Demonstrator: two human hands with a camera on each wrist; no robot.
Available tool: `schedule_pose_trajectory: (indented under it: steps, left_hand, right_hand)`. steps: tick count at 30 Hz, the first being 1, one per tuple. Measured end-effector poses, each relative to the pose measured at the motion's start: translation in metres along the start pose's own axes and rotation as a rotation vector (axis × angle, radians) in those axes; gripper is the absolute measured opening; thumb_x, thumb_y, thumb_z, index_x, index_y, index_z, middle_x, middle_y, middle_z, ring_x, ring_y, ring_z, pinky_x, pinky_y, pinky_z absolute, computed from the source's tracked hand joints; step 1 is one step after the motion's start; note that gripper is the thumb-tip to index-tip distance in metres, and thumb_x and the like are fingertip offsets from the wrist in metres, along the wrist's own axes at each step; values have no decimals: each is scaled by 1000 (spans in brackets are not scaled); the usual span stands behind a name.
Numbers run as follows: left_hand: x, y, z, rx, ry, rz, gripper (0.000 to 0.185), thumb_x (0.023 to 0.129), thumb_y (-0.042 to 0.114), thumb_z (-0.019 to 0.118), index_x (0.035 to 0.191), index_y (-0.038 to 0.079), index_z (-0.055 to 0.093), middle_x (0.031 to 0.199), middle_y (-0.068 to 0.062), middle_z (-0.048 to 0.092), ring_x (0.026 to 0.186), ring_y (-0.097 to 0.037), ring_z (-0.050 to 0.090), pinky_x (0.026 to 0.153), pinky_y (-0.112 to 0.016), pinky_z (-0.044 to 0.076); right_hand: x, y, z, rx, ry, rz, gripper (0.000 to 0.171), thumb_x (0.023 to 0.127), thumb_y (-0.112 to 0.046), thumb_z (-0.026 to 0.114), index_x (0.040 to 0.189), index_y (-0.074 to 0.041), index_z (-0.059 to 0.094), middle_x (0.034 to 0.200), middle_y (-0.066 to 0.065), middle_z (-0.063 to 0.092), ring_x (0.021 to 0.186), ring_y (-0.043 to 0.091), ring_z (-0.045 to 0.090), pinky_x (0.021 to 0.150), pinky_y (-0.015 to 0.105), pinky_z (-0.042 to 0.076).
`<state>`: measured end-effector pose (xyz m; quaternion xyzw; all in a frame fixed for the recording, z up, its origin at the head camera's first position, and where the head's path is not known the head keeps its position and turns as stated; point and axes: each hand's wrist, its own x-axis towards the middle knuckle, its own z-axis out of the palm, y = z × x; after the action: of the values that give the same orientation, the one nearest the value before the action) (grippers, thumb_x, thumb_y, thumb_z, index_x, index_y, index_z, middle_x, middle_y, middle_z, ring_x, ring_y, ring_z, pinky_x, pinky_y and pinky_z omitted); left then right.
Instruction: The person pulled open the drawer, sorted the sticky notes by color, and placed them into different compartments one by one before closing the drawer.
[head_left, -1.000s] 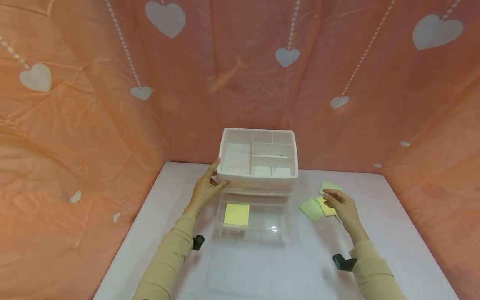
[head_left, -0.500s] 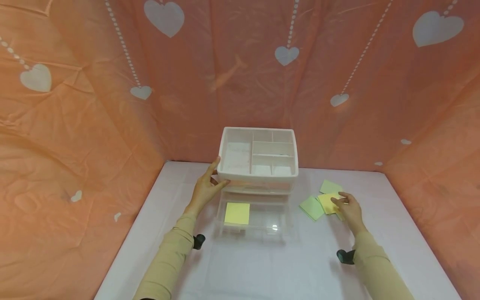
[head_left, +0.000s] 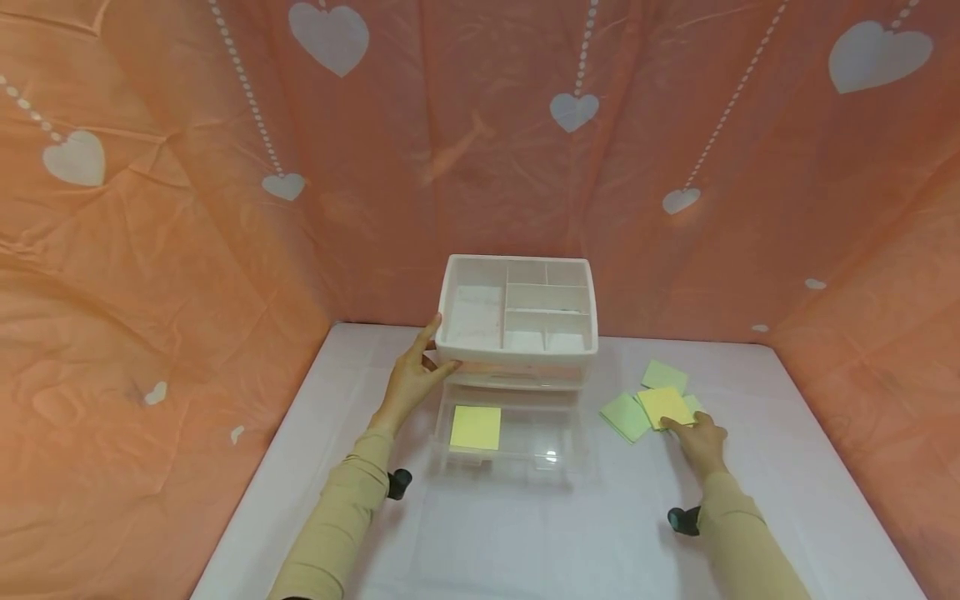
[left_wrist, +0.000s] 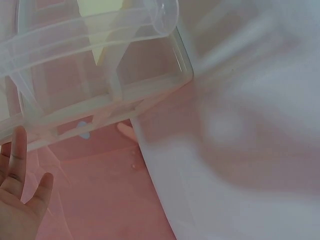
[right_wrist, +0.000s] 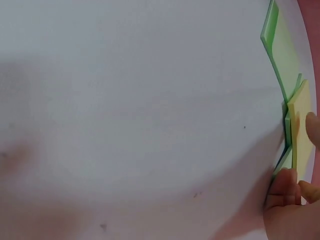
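the left hand point(head_left: 408, 385) rested against the left front corner of the white organiser point(head_left: 517, 312), its fingers fairly straight along the side and the thumb under the rim of the divided top tray, steadying it rather than gripping it. below, the clear drawer point(head_left: 510, 437) stood pulled out over the white surface point(head_left: 525, 533), with one yellow note pad point(head_left: 475, 427) lying flat in its left part. the right hand point(head_left: 701, 442) lay low on the surface to the right of the drawer, fingertips on the near edge of the yellow pad point(head_left: 664, 406) that topped a loose cluster of green pads point(head_left: 624, 416); the right wrist view showed thumb and finger at that pad's edge, seemingly pinching it, though how firm the hold was could not be told. the pads overlapped one another, so the likely trouble was that the fingers would catch the green pad beneath as well, or drag the whole cluster sideways instead of freeing one pad. a loose pinch on such a thin edge could also let the pad fan open or slip back down. the extended drawer looked light, and if the left hand eased off, a nudge from the right might shift the organiser or push the drawer askew.
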<state>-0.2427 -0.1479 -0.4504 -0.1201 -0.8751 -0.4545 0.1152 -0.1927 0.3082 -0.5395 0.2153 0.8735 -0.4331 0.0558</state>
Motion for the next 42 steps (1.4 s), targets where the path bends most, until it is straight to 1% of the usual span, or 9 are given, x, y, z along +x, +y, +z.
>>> schedule_pose_trajectory:
  steps: [11,16,21,24,27,31,35,38,42]
  left_hand:
    - [0,0,1,16,6,-5,80,82,28,72,145,43,24,114,-17,61,67,-16,55,63,-26,47]
    - [1,-1,2,10,14,-4,80,82,28,72,144,43,25,113,-18,61,66,-17,55,63,-28,46]
    - [0,0,2,10,10,-4,80,82,28,72,144,43,25,113,-17,61,67,-16,55,63,-27,46]
    - [0,0,2,16,17,-4,80,82,28,72,144,44,24,113,-17,61,67,-16,55,63,-26,47]
    - [0,0,2,14,12,-10,80,82,29,72,144,44,24,115,-18,60,68,-16,56,64,-28,47]
    - [-1,-1,3,6,-16,-31,81,82,31,71,144,46,22,118,-18,58,70,-17,56,66,-28,48]
    - [-2,-2,4,8,-15,-40,81,82,32,71,144,47,21,118,-18,58,70,-17,56,66,-28,48]
    - [-1,-1,3,11,1,-22,81,82,30,72,144,46,23,116,-18,58,69,-17,56,64,-28,47]
    - [-1,0,2,14,9,-4,81,82,28,72,144,45,23,114,-18,58,69,-17,55,64,-28,47]
  right_hand:
    - [-2,-6,12,76,137,25,64,82,-15,60,124,26,34,121,40,28,112,48,24,96,58,29]
    - [-2,-4,12,130,149,30,55,85,-12,53,122,25,37,125,39,31,116,50,30,102,56,28]
    - [-3,2,6,144,165,63,48,90,-17,50,124,16,44,118,31,52,101,32,53,86,40,46]
    - [-4,4,2,250,181,86,45,90,-17,54,124,11,47,90,11,63,76,7,57,69,20,47]
    - [-7,5,-1,387,178,116,43,91,-16,56,126,7,47,76,-12,56,64,-6,53,62,11,46]
    - [-12,5,-4,490,194,114,31,90,-13,59,117,2,54,69,-19,54,63,-7,56,63,10,48]
    - [-14,3,-9,540,218,81,6,87,-12,63,93,-12,64,68,-16,59,63,-4,58,62,13,51]
    - [-15,1,-15,573,231,60,15,86,-12,65,79,-24,65,69,-17,60,63,-3,58,62,13,50]
    - [-21,-6,-24,708,215,27,22,85,-8,66,74,-27,67,70,-18,61,64,-4,61,64,10,50]
